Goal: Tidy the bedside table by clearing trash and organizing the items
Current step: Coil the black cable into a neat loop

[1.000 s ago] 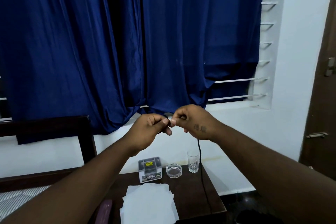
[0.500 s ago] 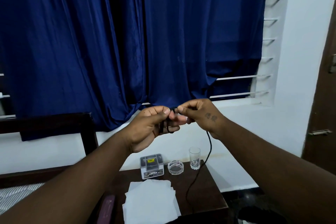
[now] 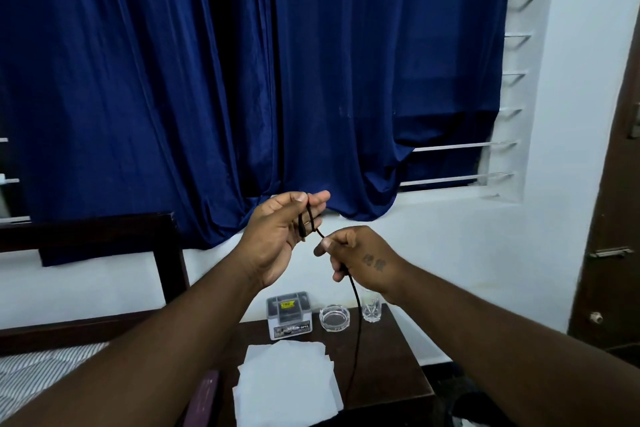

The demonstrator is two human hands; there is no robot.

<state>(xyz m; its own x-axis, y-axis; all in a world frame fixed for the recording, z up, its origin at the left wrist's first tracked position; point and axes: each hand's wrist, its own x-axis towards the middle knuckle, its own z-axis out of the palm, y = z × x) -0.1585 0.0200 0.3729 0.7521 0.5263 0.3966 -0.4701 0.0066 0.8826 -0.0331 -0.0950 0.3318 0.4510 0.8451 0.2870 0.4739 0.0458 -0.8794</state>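
Both hands are raised above the tabletop (image 3: 388, 371), working a thin black cable (image 3: 356, 319). The left hand (image 3: 277, 236) pinches a small loop of it between thumb and forefinger, palm turned inward; the right hand (image 3: 360, 258), just below and beside it, grips the same cable in a loose fist — from there the line hangs down and ends out of sight near the tabletop's front edge. Along the back edge stand a small grey box with a yellow label (image 3: 289, 314), a clear glass ashtray (image 3: 334, 317) and, at the back right corner, a drinking glass (image 3: 371, 308) (partly hidden by the right wrist). A stack of white paper sheets (image 3: 287, 383) lies toward the front left. Behind hangs a dark blue curtain (image 3: 242, 80).
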